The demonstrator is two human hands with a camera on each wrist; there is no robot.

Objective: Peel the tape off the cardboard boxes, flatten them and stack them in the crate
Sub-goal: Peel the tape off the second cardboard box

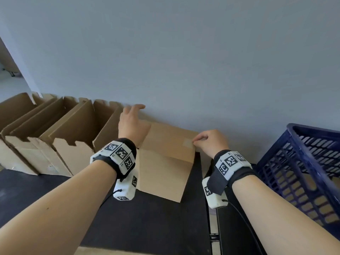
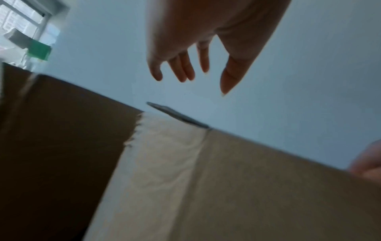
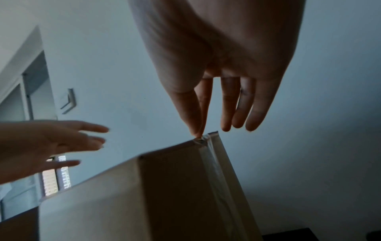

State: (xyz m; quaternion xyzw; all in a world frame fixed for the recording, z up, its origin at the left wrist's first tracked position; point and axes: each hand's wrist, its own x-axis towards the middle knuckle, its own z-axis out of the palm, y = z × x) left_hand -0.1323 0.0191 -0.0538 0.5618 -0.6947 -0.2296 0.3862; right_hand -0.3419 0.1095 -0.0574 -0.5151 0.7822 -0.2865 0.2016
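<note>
A closed cardboard box stands on the black table against the wall, also seen as a box from below in the right wrist view. Clear tape runs over its top right edge; the same tape shows down the box's side. My right hand pinches the tape's end at that edge with thumb and forefinger. My left hand hovers open above the box's far left corner, fingers spread, touching nothing. A strip of tape shows on the box in the left wrist view.
Several open cardboard boxes stand in a row along the wall to the left. A dark blue plastic crate with flat cardboard inside stands tilted at the right. The black table runs toward me.
</note>
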